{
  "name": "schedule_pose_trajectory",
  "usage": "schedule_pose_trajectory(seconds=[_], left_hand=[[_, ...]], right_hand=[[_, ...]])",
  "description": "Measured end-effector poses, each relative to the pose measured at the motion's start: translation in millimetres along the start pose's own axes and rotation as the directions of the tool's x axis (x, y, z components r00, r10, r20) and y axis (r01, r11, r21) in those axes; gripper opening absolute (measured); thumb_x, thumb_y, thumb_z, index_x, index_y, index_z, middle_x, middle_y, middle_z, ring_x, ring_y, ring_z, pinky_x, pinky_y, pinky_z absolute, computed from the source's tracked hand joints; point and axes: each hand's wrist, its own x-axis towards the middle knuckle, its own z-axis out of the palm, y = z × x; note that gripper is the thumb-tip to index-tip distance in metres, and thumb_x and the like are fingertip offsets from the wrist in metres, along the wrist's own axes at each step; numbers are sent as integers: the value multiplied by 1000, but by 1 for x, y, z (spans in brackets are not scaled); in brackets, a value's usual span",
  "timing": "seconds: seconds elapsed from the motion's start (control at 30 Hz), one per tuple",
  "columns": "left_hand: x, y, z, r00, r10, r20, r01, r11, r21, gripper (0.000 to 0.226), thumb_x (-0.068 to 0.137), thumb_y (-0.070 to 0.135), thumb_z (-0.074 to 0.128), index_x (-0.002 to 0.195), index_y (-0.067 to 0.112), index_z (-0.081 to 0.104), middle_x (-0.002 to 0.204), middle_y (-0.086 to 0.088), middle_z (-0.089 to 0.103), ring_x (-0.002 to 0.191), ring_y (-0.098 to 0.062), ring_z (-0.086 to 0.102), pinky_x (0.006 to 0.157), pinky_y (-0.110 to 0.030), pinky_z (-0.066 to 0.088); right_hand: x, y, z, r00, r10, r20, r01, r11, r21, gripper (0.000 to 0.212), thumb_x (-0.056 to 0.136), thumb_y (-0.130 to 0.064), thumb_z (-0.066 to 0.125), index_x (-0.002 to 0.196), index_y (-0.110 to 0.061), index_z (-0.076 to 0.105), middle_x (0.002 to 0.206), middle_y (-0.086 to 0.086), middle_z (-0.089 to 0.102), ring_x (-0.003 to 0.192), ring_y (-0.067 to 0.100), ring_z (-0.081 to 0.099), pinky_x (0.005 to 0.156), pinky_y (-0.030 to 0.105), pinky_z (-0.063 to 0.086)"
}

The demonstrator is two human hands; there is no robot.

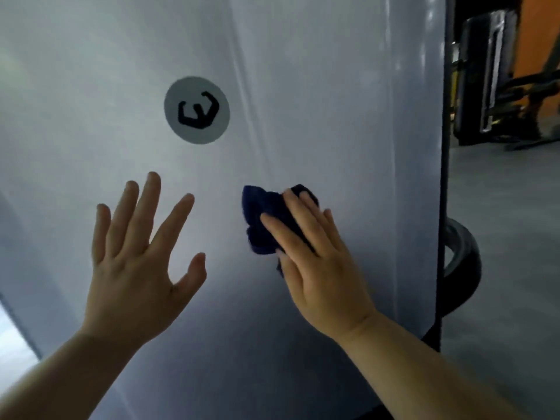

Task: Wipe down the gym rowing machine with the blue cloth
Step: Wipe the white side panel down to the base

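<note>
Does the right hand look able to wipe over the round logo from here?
Probably yes: the right hand presses the cloth on the panel, and only bare panel lies between it and the logo up-left. The left hand is lower, aside.

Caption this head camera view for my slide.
Right hand presses blue cloth on the rowing machine's pale panel, left hand open beside it.
</note>
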Motion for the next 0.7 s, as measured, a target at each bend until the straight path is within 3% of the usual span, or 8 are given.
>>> schedule_pose_trajectory(seconds=[0.13, 0.2, 0.27, 0.33, 0.43, 0.5, 0.57, 0.7], left_hand=[[-27, -4, 7, 984, -175, -36, 173, 984, -53, 72, 89, 51, 44, 151, 16, 32, 164, -8, 5, 152, -25, 0, 122, -41, -5], [-34, -6, 11, 974, -220, -45, 216, 973, -84, 72, 90, 50, 44, 152, 15, 31, 164, -11, 4, 152, -22, -3, 122, -40, -6], [-39, -9, 13, 961, -269, -59, 261, 959, -113, 72, 92, 50, 43, 152, 14, 29, 163, -14, 5, 151, -22, -4, 122, -39, -7], [-44, -18, 13, 946, -317, -71, 307, 943, -127, 72, 92, 52, 41, 154, 17, 25, 164, -13, 3, 151, -22, -5, 122, -39, -8], [-55, -38, 17, 933, -347, -98, 333, 933, -135, 70, 94, 53, 38, 155, 23, 21, 164, -13, 4, 151, -25, -2, 121, -43, -4], [-64, -44, 21, 911, -397, -113, 376, 911, -170, 66, 97, 50, 35, 156, 25, 19, 164, -13, 4, 151, -28, -1, 121, -47, -1], [-70, -46, 25, 886, -452, -108, 425, 882, -206, 66, 97, 49, 34, 156, 24, 18, 164, -12, 2, 152, -29, -1, 121, -52, 1], [-76, -53, 31, 812, -576, -93, 536, 799, -273, 68, 97, 49, 31, 157, 22, 11, 164, -13, -1, 152, -29, -1, 121, -52, 4]], right_hand=[[33, 2, -17, 939, 294, -179, -277, 954, 111, 48, 100, -4, 48, 146, -12, 42, 160, 12, 24, 151, 28, 14, 119, 53, 25], [25, -14, -5, 998, 60, 8, -60, 998, -1, 50, 99, -3, 47, 147, -14, 41, 161, 11, 23, 152, 29, 10, 122, 50, 17], [-3, -15, 5, 909, -286, 302, 326, 941, -91, 53, 96, -5, 45, 147, -20, 40, 160, 7, 25, 152, 25, 9, 124, 46, 8], [-4, -8, -5, 835, -373, 405, 459, 878, -138, 55, 94, -6, 45, 146, -24, 39, 159, 3, 28, 152, 20, 12, 124, 45, 7], [52, -11, -17, 981, -147, 129, 161, 981, -110, 48, 98, -4, 45, 143, -20, 44, 158, 6, 31, 150, 23, 18, 122, 50, 12], [88, -28, -16, 999, 11, -36, -12, 999, -31, 43, 98, -1, 47, 140, -12, 49, 157, 10, 33, 149, 27, 19, 119, 54, 19], [86, -45, 0, 993, -101, 62, 106, 991, -81, 43, 97, 0, 49, 138, -10, 51, 155, 10, 36, 148, 30, 21, 120, 53, 18], [49, -53, 17, 691, -519, 503, 631, 772, -71, 46, 93, -4, 43, 135, -17, 56, 150, 5, 46, 144, 25, 32, 122, 48, 10]])
